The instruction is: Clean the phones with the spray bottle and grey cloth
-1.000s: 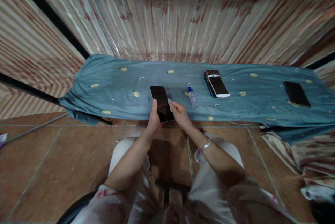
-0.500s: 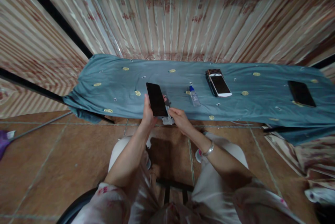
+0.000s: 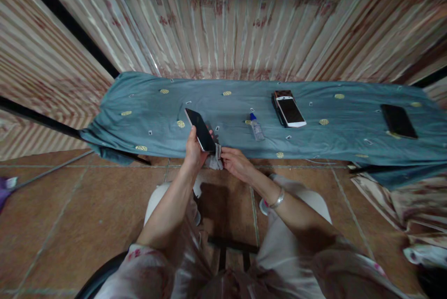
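Observation:
My left hand [image 3: 194, 151] grips a black phone [image 3: 200, 129] by its lower end and tilts it up to the left, above the front edge of the blue cloth-covered table [image 3: 146, 117]. Just right of it, my right hand [image 3: 236, 164] pinches a small grey cloth [image 3: 214, 161] that hangs against the phone's lower edge. A silver bracelet circles my right wrist. A small clear bottle with a blue cap [image 3: 256, 127] lies on the cloth a little to the right.
A white phone on a dark case [image 3: 289, 110] lies further right, and another black phone [image 3: 398, 121] near the table's right end. Striped curtains hang behind. Brown tiled floor lies below, with patterned fabric [image 3: 412, 206] bunched at the right. My knees are under the table edge.
The phone has been lifted off the table and tilted leftward in my left hand. My right hand has moved down under the phone's lower end with the grey cloth.

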A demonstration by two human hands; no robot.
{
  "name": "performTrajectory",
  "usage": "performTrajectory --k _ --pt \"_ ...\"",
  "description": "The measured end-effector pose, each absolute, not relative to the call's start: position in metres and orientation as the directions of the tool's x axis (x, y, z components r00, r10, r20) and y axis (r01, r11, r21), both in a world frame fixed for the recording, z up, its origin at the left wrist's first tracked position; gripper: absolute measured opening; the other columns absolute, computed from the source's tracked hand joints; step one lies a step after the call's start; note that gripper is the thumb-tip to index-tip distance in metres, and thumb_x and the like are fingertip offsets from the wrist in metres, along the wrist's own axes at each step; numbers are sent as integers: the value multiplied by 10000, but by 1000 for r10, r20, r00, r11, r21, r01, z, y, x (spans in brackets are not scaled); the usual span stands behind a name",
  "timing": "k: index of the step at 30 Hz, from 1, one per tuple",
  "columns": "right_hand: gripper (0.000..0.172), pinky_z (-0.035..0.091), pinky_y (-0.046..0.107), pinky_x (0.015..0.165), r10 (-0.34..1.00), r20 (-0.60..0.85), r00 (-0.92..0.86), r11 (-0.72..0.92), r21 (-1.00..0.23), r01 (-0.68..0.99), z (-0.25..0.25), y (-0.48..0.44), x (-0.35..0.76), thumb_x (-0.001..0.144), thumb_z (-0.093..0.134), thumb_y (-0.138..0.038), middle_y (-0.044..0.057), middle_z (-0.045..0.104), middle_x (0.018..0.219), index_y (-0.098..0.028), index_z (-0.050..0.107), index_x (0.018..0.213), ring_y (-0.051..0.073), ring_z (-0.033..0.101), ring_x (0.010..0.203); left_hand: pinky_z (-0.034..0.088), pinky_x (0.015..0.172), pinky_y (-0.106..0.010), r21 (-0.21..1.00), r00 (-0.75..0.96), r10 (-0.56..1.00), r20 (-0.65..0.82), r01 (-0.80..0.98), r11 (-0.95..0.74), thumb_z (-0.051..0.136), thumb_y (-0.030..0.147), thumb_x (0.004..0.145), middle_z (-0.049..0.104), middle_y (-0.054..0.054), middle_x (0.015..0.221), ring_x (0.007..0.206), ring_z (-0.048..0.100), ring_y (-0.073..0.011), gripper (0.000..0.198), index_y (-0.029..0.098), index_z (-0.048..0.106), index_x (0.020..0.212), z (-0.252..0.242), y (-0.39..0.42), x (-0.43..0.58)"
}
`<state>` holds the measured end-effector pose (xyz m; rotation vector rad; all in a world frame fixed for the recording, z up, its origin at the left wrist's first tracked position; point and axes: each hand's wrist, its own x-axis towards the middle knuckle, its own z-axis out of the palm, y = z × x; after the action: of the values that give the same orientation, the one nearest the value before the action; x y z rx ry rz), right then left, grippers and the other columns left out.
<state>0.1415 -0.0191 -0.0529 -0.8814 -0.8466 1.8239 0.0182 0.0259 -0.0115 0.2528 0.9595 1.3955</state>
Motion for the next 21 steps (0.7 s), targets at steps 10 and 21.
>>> performTrajectory --k 10,21 --pt "171 553 294 685 981 -74 -180 -66 -997 49 -68 -14 144 812 699 -369 0 704 758 -221 638 872 164 671 700 500 683 -243 711 -65 952 -298 -681 176 665 386 861 655 15 691 628 638 -113 228 180 595 793 -25 31 12" --pt "203 529 282 746 917 319 -238 397 -784 478 -35 -27 153 938 544 -350 28 734 890 -248 647 1080 167 680 769 477 592 -216 744 -87 956 -280 -649 159 777 373 748 617 50 657 598 613 -98 291 210 543 808 -33 24 19"
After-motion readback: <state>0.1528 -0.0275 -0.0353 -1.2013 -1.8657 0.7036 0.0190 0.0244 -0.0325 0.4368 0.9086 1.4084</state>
